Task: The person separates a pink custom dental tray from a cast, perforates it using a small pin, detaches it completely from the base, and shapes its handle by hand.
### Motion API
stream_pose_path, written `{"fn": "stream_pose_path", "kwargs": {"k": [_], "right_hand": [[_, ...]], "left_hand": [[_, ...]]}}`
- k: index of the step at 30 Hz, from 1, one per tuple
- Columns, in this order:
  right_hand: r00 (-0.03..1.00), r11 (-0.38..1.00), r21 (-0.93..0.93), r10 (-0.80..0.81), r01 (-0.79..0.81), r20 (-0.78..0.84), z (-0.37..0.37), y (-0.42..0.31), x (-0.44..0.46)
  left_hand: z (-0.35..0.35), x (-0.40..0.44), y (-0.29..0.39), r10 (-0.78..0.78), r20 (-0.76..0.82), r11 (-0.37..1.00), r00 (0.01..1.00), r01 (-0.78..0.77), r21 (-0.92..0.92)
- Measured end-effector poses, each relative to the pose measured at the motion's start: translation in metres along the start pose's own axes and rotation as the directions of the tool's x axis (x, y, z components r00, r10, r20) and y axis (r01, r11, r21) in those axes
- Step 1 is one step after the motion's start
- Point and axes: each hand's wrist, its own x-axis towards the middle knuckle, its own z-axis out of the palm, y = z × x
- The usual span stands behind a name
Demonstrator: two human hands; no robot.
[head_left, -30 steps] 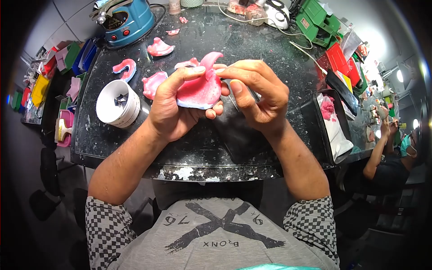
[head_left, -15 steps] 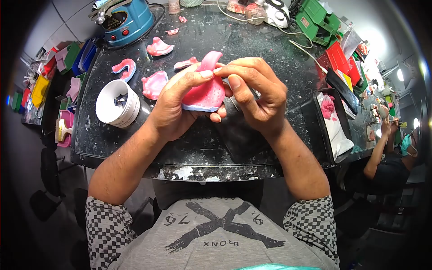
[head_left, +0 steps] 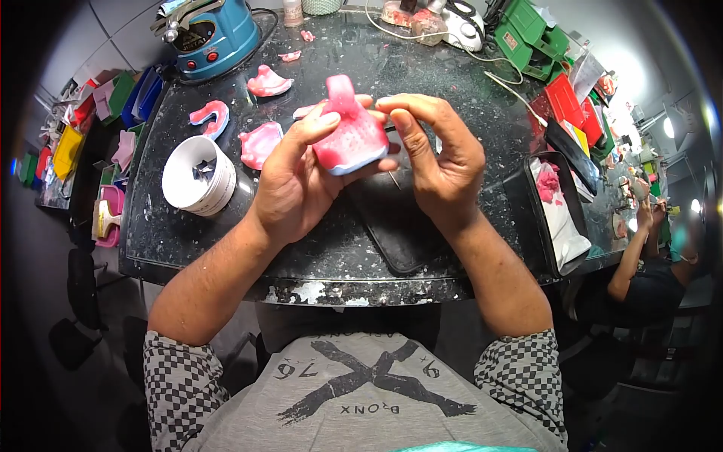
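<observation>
My left hand (head_left: 285, 181) is closed around a pink dental impression tray (head_left: 351, 139) with a light blue rim and an upright handle. Its thumb presses near the handle's base, and the pitted pink surface faces up. Just right of the tray is my right hand (head_left: 444, 154), with thumb and index finger bent close together near its edge. A thin pointed metal tip (head_left: 395, 179) shows below these fingers; whether they hold it is hidden. Beneath both hands lies a dark flat rectangular object (head_left: 399, 241) on the black table.
Left of my hands, a white tub (head_left: 197, 192) holds metal pieces. Pink and blue trays (head_left: 269, 81) lie behind it, near a blue machine (head_left: 215, 45). At right stands a black bin (head_left: 553, 226) with white cloth and pink scraps. A person (head_left: 648, 264) sits further right.
The tray has turned and tilted in my left hand, so its handle stands straighter and more of its pitted face shows. My right fingers have drawn slightly away from the handle.
</observation>
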Motion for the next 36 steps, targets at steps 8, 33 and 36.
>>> {"fn": "stream_pose_path", "kwargs": {"k": [8,33,36], "right_hand": [[0.974,0.938,-0.287,-0.15,0.195,0.172,0.009,-0.002,-0.002],[0.959,0.896,-0.347,-0.241,0.278,0.148,-0.002,-0.008,0.004],[0.963,0.893,-0.365,-0.218,0.262,0.158,-0.003,-0.01,0.004]], "left_hand": [[-0.002,-0.001,-0.007,0.113,-0.115,0.975,0.987,-0.133,-0.181],[0.01,-0.006,-0.003,0.115,-0.068,0.988,0.991,-0.121,-0.096],[0.009,-0.007,-0.001,0.126,-0.057,0.992,0.99,-0.128,-0.022]]}}
